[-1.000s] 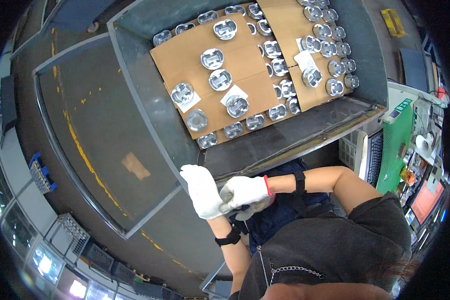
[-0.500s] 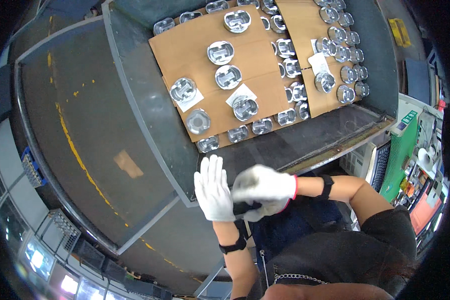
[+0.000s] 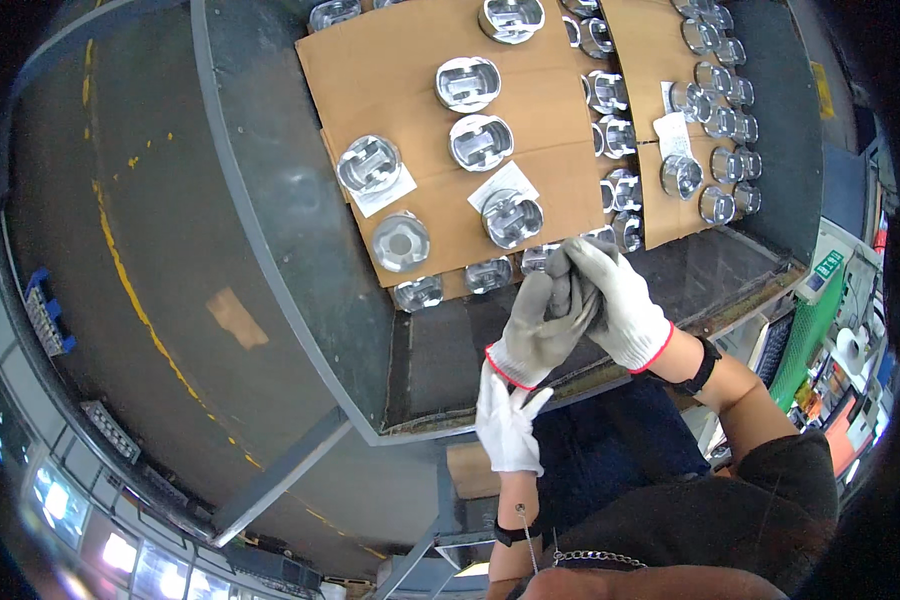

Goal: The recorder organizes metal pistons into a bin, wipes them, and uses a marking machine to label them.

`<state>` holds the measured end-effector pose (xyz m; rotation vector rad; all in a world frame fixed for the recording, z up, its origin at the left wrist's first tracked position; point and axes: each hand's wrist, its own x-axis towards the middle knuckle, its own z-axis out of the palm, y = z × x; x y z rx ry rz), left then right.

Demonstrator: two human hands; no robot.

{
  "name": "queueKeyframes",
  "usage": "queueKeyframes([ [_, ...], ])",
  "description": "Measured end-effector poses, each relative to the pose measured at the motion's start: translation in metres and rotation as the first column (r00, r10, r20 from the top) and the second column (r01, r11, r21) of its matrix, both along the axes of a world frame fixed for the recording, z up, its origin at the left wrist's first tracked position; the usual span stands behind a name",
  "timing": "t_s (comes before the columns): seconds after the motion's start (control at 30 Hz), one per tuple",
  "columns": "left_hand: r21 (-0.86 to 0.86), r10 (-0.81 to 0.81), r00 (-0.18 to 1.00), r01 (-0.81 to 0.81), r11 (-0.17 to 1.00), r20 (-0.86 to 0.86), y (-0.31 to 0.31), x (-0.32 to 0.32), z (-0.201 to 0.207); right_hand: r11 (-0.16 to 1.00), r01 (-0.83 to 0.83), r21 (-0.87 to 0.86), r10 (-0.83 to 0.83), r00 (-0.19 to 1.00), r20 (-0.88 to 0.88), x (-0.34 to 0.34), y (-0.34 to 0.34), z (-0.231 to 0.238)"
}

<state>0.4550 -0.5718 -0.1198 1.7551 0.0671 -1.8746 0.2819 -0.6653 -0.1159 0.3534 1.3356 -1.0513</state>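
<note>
Over the bin's near edge [image 3: 590,376], your right hand [image 3: 632,315] holds a glove [image 3: 532,335], your left hand [image 3: 510,430] at its cuff.

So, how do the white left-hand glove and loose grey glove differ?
The white glove is worn on the left hand; the grey glove is held by the right hand. The white glove looks plain; the grey glove has a red cuff edge. Both show white.

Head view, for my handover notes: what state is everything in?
Loose glove: held, not pulled on
Right hand: gloved, gripping that glove
Left hand: white-gloved, fingers spread
Metal bin: open on top
Cardboard: lying flat
Metal parts: set out, some on the cardboard
</note>
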Motion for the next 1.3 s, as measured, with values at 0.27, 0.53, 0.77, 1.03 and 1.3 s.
queueKeyframes([
  [0.27,-0.102,0.06,0.997,-0.055,0.993,0.049,0.013,0.021,-0.011,0.972,-0.207,-0.114,0.199,0.977,-0.075,-0.002,0.014,-0.012],
  [0.53,0.022,-0.085,0.962,0.082,0.996,0.261,-0.025,0.017,-0.002,0.88,-0.472,-0.046,0.447,0.858,-0.253,-0.011,0.007,-0.02],
  [0.77,-0.332,0.1,0.972,-0.025,0.943,0.211,-0.03,0.033,-0.007,0.273,-0.962,-0.011,0.523,0.158,-0.837,-0.009,0.01,-0.019],
  [1.03,-0.168,-0.23,0.973,0.231,0.958,0.03,-0.025,0.026,-0.011,0.046,-0.997,-0.063,0.836,0.073,-0.544,0.023,0.041,-0.042],
  [1.3,-0.289,-0.281,0.957,0.29,0.912,0.073,-0.014,0.03,-0.049,-0.09,-0.973,-0.211,0.535,0.131,-0.834,0.038,0.048,-0.02],
])
